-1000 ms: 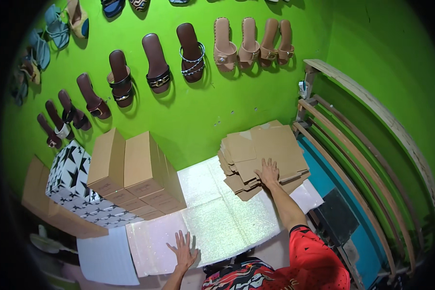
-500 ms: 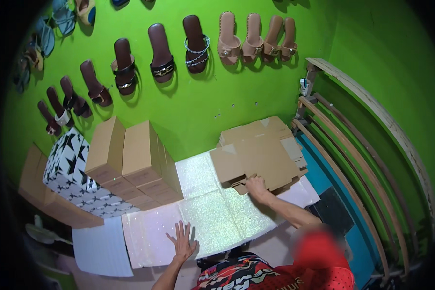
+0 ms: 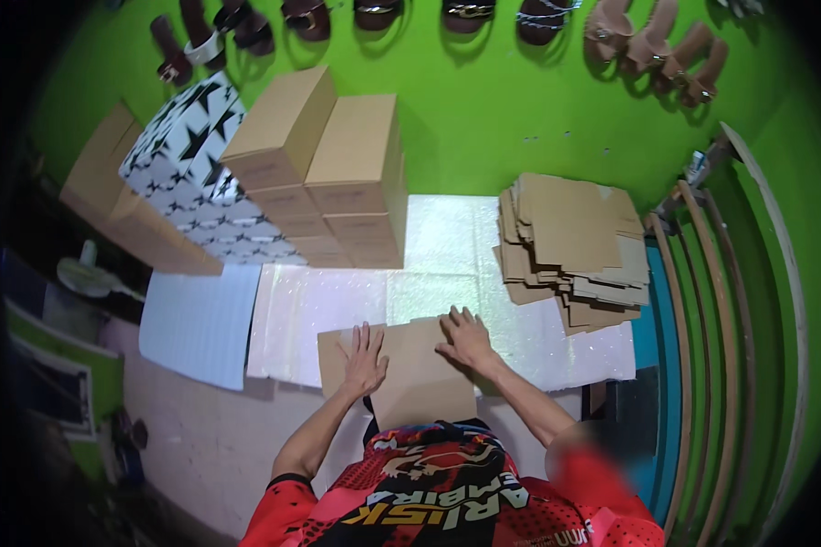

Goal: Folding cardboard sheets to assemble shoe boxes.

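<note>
A flat brown cardboard blank (image 3: 424,383) lies at the table's near edge, close against my body and reaching over the edge. On its left part my left hand (image 3: 366,366) rests open, fingers stretched out and pointing away from me. My right hand (image 3: 468,342) lies at the blank's far right corner, fingers spread. A stack of more flat cardboard blanks (image 3: 575,228) stands at the far right of the table, its edges uneven.
The table has a shiny, glittery cover (image 3: 438,283). Brown boxes (image 3: 351,173) and white boxes with black stars (image 3: 214,196) are piled at the left. Sandals (image 3: 465,14) hang on the green wall. A wooden rack (image 3: 689,346) stands to the right.
One cardboard blank has come from the stack to the near edge before me. My right hand has moved left and nearer; both hands now rest on the blank. The view has shifted.
</note>
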`<state>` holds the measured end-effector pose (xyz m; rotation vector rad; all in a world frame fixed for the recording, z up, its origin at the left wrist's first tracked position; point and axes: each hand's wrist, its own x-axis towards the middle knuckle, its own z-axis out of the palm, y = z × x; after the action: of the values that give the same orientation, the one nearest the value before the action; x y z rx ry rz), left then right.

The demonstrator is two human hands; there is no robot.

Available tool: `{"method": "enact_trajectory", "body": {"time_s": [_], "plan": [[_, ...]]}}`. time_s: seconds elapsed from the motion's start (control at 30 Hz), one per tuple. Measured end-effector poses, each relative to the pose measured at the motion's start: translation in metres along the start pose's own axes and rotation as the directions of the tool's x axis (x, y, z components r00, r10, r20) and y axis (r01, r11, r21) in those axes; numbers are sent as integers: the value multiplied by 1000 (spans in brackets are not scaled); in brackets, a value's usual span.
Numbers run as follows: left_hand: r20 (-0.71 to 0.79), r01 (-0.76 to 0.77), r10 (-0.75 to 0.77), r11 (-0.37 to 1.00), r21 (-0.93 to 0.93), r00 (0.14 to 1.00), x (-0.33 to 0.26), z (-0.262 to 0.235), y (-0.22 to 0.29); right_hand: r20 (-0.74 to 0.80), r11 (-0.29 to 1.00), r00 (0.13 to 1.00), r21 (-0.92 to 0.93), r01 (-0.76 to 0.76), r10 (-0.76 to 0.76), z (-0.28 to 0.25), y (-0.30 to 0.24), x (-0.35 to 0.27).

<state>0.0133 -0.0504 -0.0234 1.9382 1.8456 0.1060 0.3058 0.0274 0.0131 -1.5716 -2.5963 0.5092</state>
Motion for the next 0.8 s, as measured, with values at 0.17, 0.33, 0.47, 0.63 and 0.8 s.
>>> {"method": "enact_trajectory", "body": {"time_s": [0.17,0.33,0.47,0.63,0.8], "plan": [[8,243,-243,967,-75,970,-19,31,-5,141,978,971,-51,201,-192,31,-31,25],[-27,202,-210,964,-175,977,-26,44,-16,179,983,970,-55,178,-165,52,-62,48],[-140,193,-245,931,-309,959,-27,43,-28,178,969,966,-128,211,-187,48,-75,54],[-232,402,-488,852,-335,842,-13,15,-29,-6,969,974,-96,226,-227,31,-80,45],[-301,403,-690,661,-633,659,7,-43,-18,-144,942,933,12,334,-329,-10,-83,34]]}}
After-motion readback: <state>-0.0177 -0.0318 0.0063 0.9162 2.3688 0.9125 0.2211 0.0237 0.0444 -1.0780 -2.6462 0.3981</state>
